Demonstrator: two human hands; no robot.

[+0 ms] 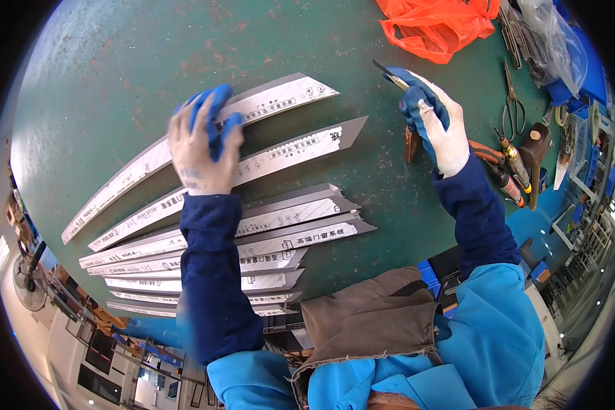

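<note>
Several long grey metal strips with mitred ends and white printed film lie side by side on the green bench top. My left hand, in a white glove with blue palm, rests on the top strip and the second strip; it is motion-blurred. My right hand, gloved the same way, is raised above the bench and grips a utility knife whose blade points up and left. More strips are stacked near my body.
An orange plastic bag lies at the far edge. To the right are scissors, screwdrivers, a brown-handled tool and clear plastic bags. A fan stands on the floor at left.
</note>
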